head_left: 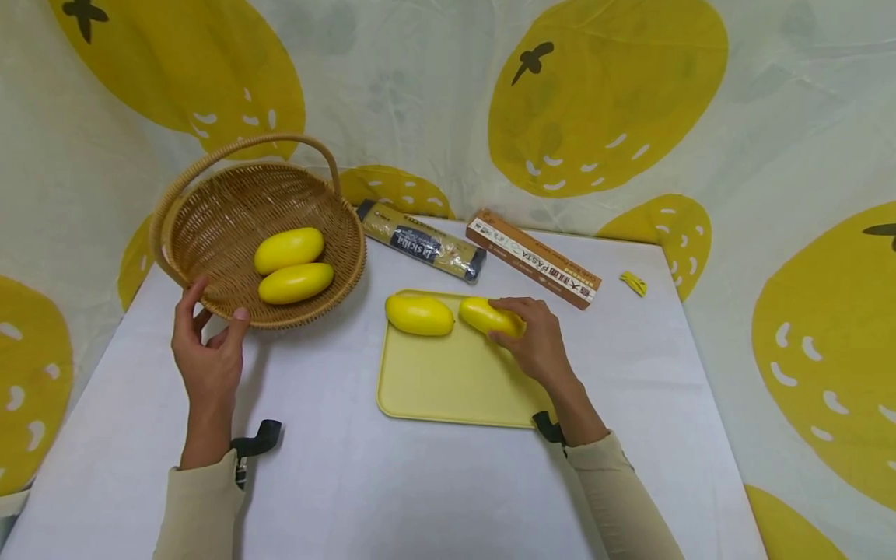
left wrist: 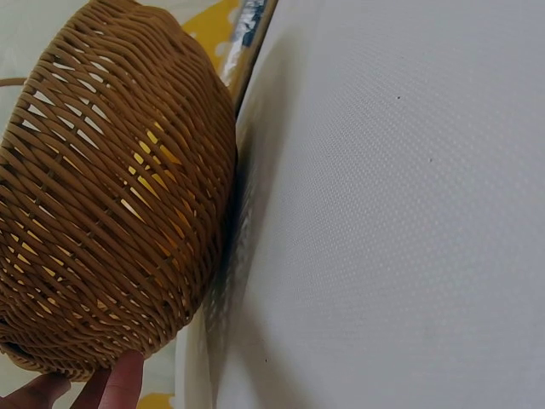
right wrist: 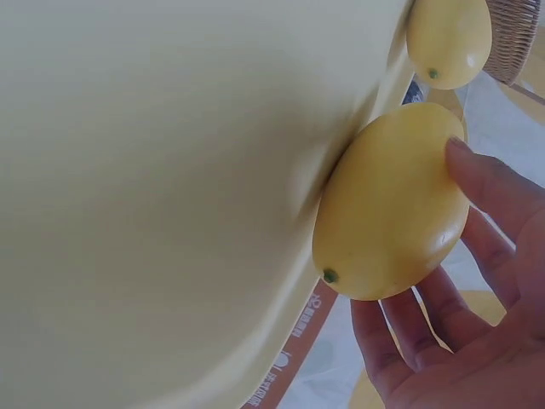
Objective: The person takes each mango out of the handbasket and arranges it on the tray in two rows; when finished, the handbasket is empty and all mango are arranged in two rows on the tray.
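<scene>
A wicker basket [head_left: 231,202] with an arched handle stands at the left. Two yellow mangoes [head_left: 288,250] lie in it. At the basket's near rim is my left hand [head_left: 208,350], thumb and fingers holding the wicker; the left wrist view shows fingertips [left wrist: 125,375] against its woven outside. On a pale yellow tray [head_left: 455,381], my right hand [head_left: 535,338] grips a yellow mango [right wrist: 392,204] near the far edge. In the right wrist view the thumb presses one side and the fingers curl round the other. Another mango [head_left: 420,315] lies on the tray just left of it.
Behind the tray lie a dark-ended pasta packet [head_left: 423,243] and a long brown pasta box [head_left: 533,258]. A small crumpled yellow piece [head_left: 633,282] is at the right on the white tablecloth [head_left: 350,482]. A fruit-print curtain [head_left: 434,93] hangs behind the table.
</scene>
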Demonstrator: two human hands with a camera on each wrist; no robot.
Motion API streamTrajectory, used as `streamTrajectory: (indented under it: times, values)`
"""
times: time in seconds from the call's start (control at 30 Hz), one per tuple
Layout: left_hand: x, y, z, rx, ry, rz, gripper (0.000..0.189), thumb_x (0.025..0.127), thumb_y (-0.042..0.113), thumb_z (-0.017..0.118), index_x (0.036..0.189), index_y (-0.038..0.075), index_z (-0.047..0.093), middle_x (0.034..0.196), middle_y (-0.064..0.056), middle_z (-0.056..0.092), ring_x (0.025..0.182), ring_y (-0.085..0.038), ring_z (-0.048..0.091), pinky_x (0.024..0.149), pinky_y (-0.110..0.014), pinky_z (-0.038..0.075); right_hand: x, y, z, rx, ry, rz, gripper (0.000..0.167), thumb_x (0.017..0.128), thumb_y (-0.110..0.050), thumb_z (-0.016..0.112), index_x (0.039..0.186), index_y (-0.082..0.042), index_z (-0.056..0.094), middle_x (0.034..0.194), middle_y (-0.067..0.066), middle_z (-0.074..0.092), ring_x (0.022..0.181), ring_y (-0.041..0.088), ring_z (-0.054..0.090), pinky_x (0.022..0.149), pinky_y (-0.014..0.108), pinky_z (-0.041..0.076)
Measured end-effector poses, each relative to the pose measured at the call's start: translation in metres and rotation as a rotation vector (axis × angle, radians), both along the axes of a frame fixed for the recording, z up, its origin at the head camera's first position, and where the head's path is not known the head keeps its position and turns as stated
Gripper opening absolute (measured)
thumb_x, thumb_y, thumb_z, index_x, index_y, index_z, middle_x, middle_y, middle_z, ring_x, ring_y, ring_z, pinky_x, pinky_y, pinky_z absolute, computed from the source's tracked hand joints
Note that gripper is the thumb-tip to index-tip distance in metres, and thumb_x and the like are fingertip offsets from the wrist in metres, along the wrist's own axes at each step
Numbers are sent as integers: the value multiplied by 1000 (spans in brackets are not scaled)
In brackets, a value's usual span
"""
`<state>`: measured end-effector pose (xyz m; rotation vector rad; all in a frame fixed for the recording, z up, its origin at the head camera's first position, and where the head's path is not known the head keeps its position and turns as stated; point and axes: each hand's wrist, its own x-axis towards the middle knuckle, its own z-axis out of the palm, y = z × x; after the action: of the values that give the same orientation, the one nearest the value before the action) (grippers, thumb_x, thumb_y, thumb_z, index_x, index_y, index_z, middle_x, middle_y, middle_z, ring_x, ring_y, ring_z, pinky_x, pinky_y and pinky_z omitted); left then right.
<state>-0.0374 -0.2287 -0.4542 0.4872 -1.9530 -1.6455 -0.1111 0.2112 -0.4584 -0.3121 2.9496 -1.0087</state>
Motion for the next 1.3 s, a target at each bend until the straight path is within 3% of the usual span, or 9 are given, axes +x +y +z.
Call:
streamTrajectory:
  times: [0.3,0.43,0.77,1.07,1.3]
  values:
    - [-1,-2,-3,10,6,3,63,98,7,71,156,23,52,164,0,46,136,-28,51,91,-11,54,5,1,2,-72,32,-30,44,87,-17,89,130,-18,77,133,8,75,119,32,62,101,51,55]
    - [-2,-2,-4,3,3,6,63,99,9,72,157,24,52,164,3,46,136,-28,51,92,-12,53,5,3,2,-76,12,-36,46,87,-17,89,131,-18,76,134,8,74,120,33,61,102,51,56]
    - [-2,0,-2,12,11,5,63,99,7,71,157,20,52,164,3,46,135,-28,51,92,-11,54,6,8,1,-42,-109,-65,55,88,-21,88,140,-21,70,145,11,66,130,35,59,106,55,54]
    - [-4,-5,-9,5,9,5,64,98,5,71,157,21,51,164,4,46,136,-27,51,92,-11,54,6,14,1,-5,-71,-133,56,85,-20,91,138,-20,72,139,13,68,123,35,58,101,51,53]
    - [-3,-2,-6,20,23,2,64,98,5,71,156,19,52,163,2,47,135,-28,51,91,-11,54,6,7,9,22,-24,-135,57,84,-21,92,138,-20,72,142,12,68,127,36,54,111,56,43]
